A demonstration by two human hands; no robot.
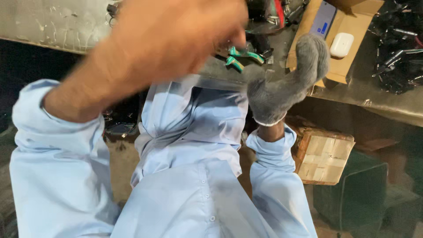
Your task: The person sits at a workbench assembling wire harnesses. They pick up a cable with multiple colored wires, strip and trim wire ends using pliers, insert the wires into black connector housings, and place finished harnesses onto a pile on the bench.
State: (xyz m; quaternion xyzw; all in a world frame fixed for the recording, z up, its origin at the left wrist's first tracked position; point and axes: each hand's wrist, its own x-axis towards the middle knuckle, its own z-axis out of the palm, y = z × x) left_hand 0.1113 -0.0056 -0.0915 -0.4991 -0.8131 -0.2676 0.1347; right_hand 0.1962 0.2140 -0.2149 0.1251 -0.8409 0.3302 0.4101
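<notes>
My left hand [172, 39] is bare, blurred and raised close to the camera over the bench edge, with its fingers bunched near a pair of green-handled pliers [240, 56]. Whether it holds anything is hidden by blur. My right hand [286, 83] wears a grey knitted glove and shows its back to me. Its curled fingers are at the corner of an open cardboard box [348, 72]. Nothing shows in the glove. Both sleeves are light blue.
The box holds a phone [323, 20] and a white earbud case [342, 44]. Dark metal parts [396, 53] are heaped at the bench's right end, with more tools at the top middle. Below the bench lies a taped carton [324, 156].
</notes>
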